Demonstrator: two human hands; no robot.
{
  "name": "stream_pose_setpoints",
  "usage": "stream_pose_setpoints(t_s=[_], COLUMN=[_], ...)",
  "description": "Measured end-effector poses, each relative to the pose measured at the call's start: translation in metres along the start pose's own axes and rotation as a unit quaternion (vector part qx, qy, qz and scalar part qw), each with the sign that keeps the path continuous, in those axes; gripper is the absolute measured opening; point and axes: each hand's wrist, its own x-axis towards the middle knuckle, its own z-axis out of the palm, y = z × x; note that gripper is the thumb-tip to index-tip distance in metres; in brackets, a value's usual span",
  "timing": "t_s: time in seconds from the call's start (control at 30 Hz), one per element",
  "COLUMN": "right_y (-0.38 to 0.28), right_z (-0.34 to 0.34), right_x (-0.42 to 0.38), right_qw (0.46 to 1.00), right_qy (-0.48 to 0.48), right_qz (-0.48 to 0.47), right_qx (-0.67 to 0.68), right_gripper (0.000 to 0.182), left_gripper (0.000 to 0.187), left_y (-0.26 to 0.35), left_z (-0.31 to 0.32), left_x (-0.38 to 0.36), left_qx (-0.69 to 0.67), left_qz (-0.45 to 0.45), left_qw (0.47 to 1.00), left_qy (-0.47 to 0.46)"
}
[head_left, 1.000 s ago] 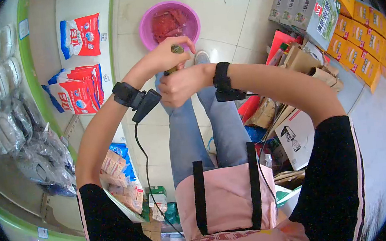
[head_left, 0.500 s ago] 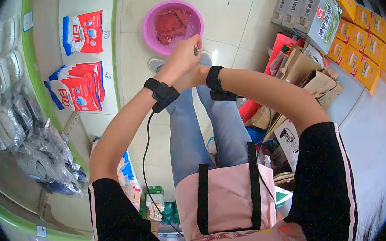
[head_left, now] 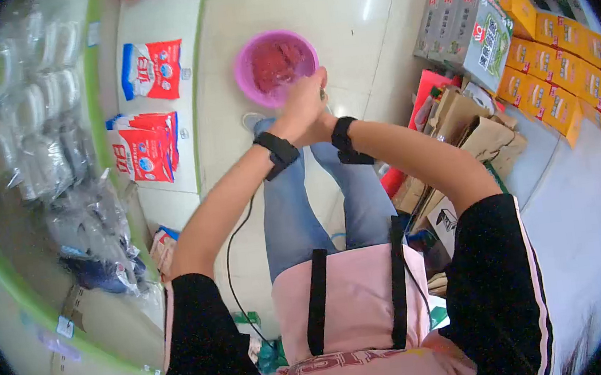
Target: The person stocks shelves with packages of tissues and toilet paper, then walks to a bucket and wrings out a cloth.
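Note:
A pink-purple basin (head_left: 239, 77) stands on the floor in front of my feet. A crumpled red cloth (head_left: 277, 64) lies in it, wet-looking. My left hand (head_left: 303, 105) is closed and sits just below the near rim in the view, against my right hand (head_left: 320, 127). A small dark bit shows at the left fist's edge; what it belongs to is too small to tell. My right hand's fingers are mostly hidden behind the left, and they seem wrapped closed. Each wrist wears a black strap with a module.
Shelves on the left hold red-and-white bags (head_left: 153, 71) and plastic-wrapped shoes (head_left: 50, 100). On the right stand grey-green cartons (head_left: 475, 34), yellow boxes (head_left: 543, 92) and opened cardboard (head_left: 482, 135). A black cable (head_left: 229, 261) hangs from my left wrist.
The view has shifted, so the basin and shelves appear lower and further right. Both hands stay pressed together, a little lower in the view.

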Motion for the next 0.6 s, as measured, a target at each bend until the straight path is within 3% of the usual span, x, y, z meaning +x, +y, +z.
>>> stream_pose_setpoints(t_s=[0.03, 0.1, 0.17, 0.2, 0.23, 0.27, 0.3, 0.4, 0.43, 0.5, 0.6], right_y=[-0.012, -0.044, -0.086, -0.107, -0.129, -0.152, -0.163, -0.195, -0.209, -0.236, -0.242], right_z=[-0.020, -0.060, -0.098, -0.120, -0.148, -0.182, -0.194, -0.231, -0.243, -0.260, -0.254], right_x=[0.006, 0.016, 0.029, 0.035, 0.042, 0.053, 0.049, 0.038, 0.033, 0.019, -0.007], right_qw=[0.997, 0.976, 0.933, 0.858, 0.750, 0.808, 0.840, 0.844, 0.880, 0.945, 0.988], right_qy=[-0.020, -0.063, -0.102, -0.236, -0.361, -0.300, -0.221, -0.141, -0.116, -0.057, -0.001], right_qz=[-0.053, -0.160, -0.265, -0.318, -0.355, -0.373, -0.369, -0.376, -0.303, -0.128, 0.093], right_qx=[-0.045, -0.136, -0.223, -0.328, -0.425, -0.344, -0.331, -0.356, -0.346, -0.296, -0.124], right_gripper=[0.032, 0.027, 0.023, 0.025, 0.027, 0.018, 0.018, 0.021, 0.023, 0.026, 0.020], left_gripper=[0.021, 0.020, 0.022, 0.017, 0.017, 0.014, 0.013, 0.011, 0.012, 0.012, 0.013], left_y=[0.015, 0.045, 0.070, 0.068, 0.074, 0.081, 0.089, 0.135, 0.152, 0.178, 0.203], left_z=[-0.005, -0.015, -0.033, -0.032, -0.043, -0.058, -0.074, -0.113, -0.123, -0.129, -0.134], left_x=[-0.001, -0.009, -0.019, -0.022, -0.025, -0.031, -0.038, -0.083, -0.102, -0.133, -0.182], left_qx=[-0.001, 0.027, -0.035, -0.046, -0.041, -0.208, -0.371, -0.542, -0.571, -0.529, -0.449], left_qz=[-0.051, -0.058, -0.086, -0.033, -0.022, -0.109, -0.186, -0.127, -0.112, -0.096, -0.031], left_qw=[0.998, 0.998, 0.995, 0.991, 0.989, 0.967, 0.908, 0.821, 0.796, 0.800, 0.801], left_qy=[-0.028, -0.017, 0.033, 0.124, 0.140, 0.099, 0.054, 0.122, 0.167, 0.268, 0.396])
